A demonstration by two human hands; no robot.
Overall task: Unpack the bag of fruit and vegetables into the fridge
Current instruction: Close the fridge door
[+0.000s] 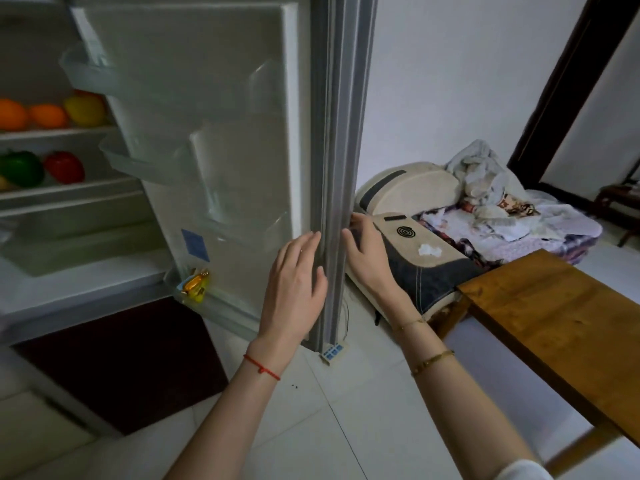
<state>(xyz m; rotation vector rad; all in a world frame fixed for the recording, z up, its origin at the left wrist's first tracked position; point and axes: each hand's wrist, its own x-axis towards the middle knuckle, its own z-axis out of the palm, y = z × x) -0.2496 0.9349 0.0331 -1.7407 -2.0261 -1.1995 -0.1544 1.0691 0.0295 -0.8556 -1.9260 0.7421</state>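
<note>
The fridge stands open at the left, and its door [221, 140] swings out towards me. My left hand [294, 289] lies flat on the inner side of the door's edge, fingers apart. My right hand [363, 258] rests on the outer side of the same edge. Neither hand holds any produce. Two oranges [31, 114] and a yellow-red mango [85, 109] sit on the upper shelf. A green pepper [20, 168] and a red pepper [65, 167] lie on the shelf below. The bag is not in view.
A clear crisper drawer [69, 251] sits under the shelves. The lowest door bin [225, 306] holds wrapped yellow packets [195, 285]. A wooden table [561, 334] stands at the right. Cushions [415, 251] and heaped cloth [491, 188] lie behind the door. A power strip [333, 352] sits on the tiled floor.
</note>
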